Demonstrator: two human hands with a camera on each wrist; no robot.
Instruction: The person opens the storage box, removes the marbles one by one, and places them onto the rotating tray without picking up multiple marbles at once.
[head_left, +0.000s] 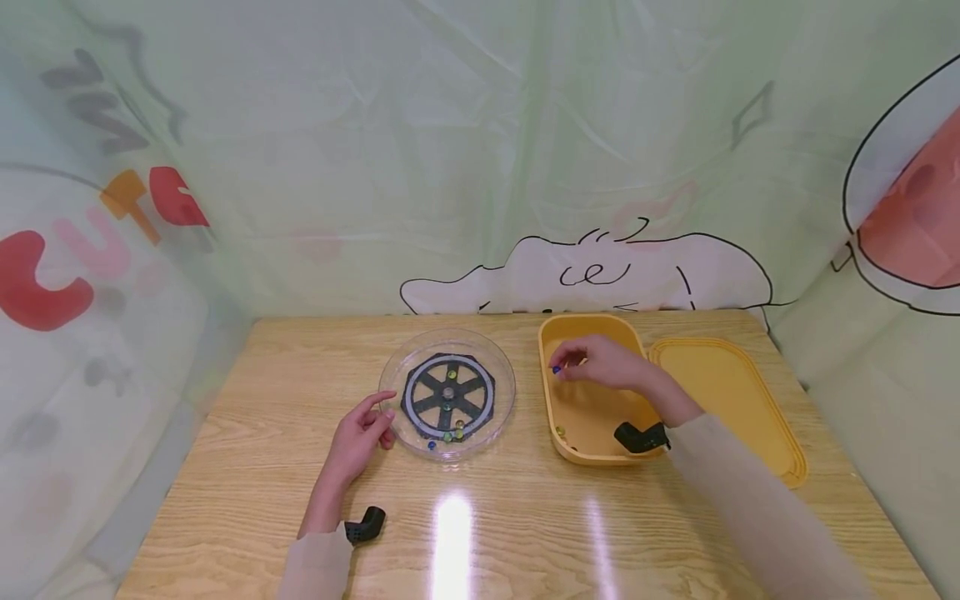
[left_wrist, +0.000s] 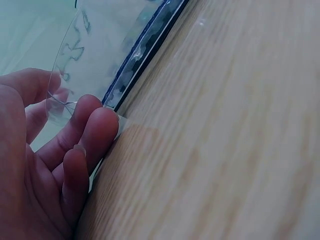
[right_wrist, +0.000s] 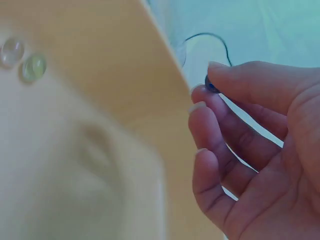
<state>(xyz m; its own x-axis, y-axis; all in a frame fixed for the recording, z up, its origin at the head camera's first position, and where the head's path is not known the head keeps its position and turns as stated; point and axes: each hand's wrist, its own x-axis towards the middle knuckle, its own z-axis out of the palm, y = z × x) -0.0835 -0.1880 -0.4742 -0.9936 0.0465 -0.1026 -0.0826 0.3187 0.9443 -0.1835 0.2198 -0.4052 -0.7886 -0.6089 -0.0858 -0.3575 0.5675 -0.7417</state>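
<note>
My right hand [head_left: 600, 362] pinches a dark blue marble [right_wrist: 212, 85] between thumb and fingertip, over the far left part of a yellow tub [head_left: 550, 400]. Two glass marbles lie on the tub floor, one of them yellow-green [right_wrist: 34, 68], the other pale and clear [right_wrist: 12, 52]. To the left, a clear round dish [head_left: 508, 408] stands on the table, a black spoked wheel shape [head_left: 474, 385] with a pale ring showing inside it. Several marbles are in the dish, including a blue marble [head_left: 432, 445] near its front edge. My left hand [head_left: 360, 437] holds the dish's left rim with bent fingers.
A flat yellow lid [head_left: 720, 392] lies right of the tub, partly behind the right forearm. Black camera mounts [head_left: 366, 525] sit at both wrists. A printed curtain [head_left: 360, 167] hangs behind the wooden table [head_left: 270, 433].
</note>
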